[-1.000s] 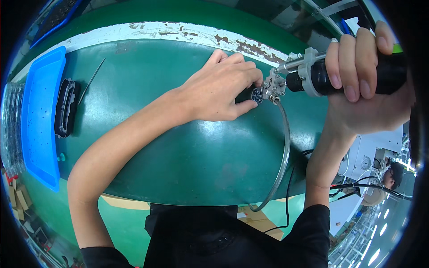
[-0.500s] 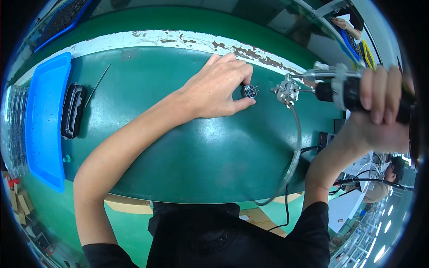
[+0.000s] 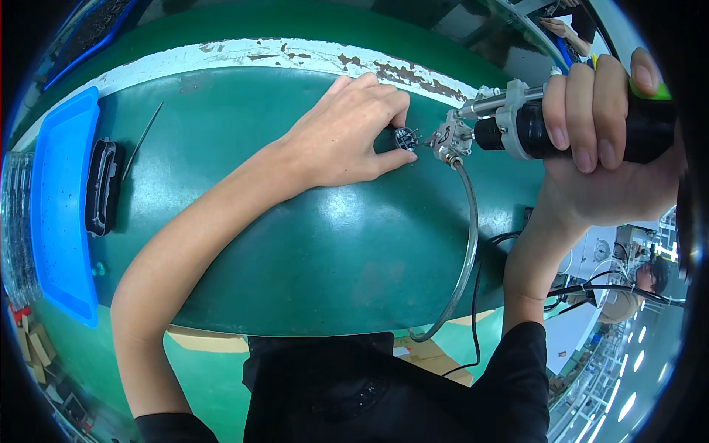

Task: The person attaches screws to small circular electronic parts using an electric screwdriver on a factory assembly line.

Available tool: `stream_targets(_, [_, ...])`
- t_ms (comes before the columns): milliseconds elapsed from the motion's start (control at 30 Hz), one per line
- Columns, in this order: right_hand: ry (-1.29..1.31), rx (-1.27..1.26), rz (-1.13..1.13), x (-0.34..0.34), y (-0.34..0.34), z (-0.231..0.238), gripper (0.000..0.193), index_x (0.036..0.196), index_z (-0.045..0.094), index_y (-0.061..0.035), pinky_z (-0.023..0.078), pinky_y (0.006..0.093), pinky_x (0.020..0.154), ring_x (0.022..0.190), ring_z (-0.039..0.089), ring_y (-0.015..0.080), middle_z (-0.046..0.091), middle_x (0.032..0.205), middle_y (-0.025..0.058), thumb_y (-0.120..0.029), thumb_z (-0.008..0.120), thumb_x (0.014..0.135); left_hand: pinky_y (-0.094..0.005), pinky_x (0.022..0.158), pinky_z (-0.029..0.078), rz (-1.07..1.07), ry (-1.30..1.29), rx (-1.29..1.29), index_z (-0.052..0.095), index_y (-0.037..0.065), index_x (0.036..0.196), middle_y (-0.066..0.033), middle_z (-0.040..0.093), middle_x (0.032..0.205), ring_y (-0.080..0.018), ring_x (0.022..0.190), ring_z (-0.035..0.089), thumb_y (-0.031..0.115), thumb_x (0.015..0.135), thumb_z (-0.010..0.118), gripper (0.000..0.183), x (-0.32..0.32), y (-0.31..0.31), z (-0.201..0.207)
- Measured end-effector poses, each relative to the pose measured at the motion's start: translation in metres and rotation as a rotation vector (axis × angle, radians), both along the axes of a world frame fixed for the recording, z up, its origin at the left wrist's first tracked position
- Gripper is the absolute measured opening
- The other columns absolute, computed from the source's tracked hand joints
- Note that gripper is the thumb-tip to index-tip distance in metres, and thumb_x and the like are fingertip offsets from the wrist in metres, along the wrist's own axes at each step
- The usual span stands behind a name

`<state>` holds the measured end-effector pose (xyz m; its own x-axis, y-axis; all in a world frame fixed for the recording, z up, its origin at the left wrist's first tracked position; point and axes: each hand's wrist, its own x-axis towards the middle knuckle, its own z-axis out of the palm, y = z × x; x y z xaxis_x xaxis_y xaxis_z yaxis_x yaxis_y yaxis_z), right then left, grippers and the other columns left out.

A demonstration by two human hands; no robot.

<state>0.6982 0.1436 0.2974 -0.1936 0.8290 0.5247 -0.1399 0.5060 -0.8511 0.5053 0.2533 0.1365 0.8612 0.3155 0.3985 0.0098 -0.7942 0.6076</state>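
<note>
Between the thumb and fingers of my left hand is a small round black part with thin prongs, held at the table's far side. My right hand is wrapped round a black power screwdriver, held level and pointing left. At its front sits a silver metal nozzle block, fed by a clear hose. The tip of that block is right at the pronged side of the round part; whether they touch I cannot tell.
On the green table a blue tray stands at the left, beside a black rectangular housing and a thin metal rod. Stacked clear plastic trays lie beyond. A black cable hangs at the right; other people are farther off.
My right hand has brought the screwdriver left, so its nozzle block has closed the gap to the round part. My left hand keeps its grip. The whole view has shifted slightly.
</note>
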Motion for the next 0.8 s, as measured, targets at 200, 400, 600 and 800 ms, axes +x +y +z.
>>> stream_targets(200, [-0.021,0.005,-0.010,-0.005,0.003,-0.004,0.044,0.110,0.048,-0.0057,0.042,0.0286,0.059,0.053,0.043,0.0108,0.043,0.063,-0.0007,-0.047,0.036,0.102,-0.0388,0.085,0.039,0.003,-0.013,0.013,0.056,0.007,0.088,-0.0062,0.055,0.084,-0.0258,0.088,0.052,0.028,0.084,0.081,0.033,-0.001,-0.002,-0.003])
stream_targets(400, [-0.004,-0.004,-0.011,-0.007,0.006,-0.009,0.043,0.110,0.048,-0.0058,0.041,0.0286,0.059,0.052,0.042,0.0106,0.042,0.062,-0.0007,-0.046,0.036,0.102,-0.0392,0.085,0.039,0.012,-0.012,0.012,0.055,0.008,0.087,-0.0065,0.055,0.084,-0.0264,0.089,0.052,0.027,0.083,0.081,0.033,-0.002,-0.001,-0.005])
stream_targets(600, [0.003,0.012,-0.111,-0.006,0.009,-0.005,0.042,0.105,0.050,-0.0060,0.040,0.0275,0.056,0.050,0.039,0.0094,0.040,0.060,-0.0018,-0.046,0.038,0.102,-0.0399,0.085,0.040,0.011,-0.017,0.008,0.056,0.006,0.088,-0.0076,0.059,0.085,-0.0278,0.090,0.055,0.027,0.082,0.082,0.033,0.004,0.000,0.005])
stream_targets(800, [0.141,0.061,-0.254,-0.041,0.010,-0.016,0.042,0.103,0.051,-0.0068,0.034,0.0244,0.045,0.040,0.033,0.0073,0.038,0.053,-0.0034,-0.047,0.040,0.109,-0.0420,0.088,0.042,0.032,0.019,0.044,0.060,0.009,0.091,-0.0084,0.064,0.091,-0.0296,0.097,0.059,0.033,0.083,0.080,0.032,-0.010,0.005,-0.007])
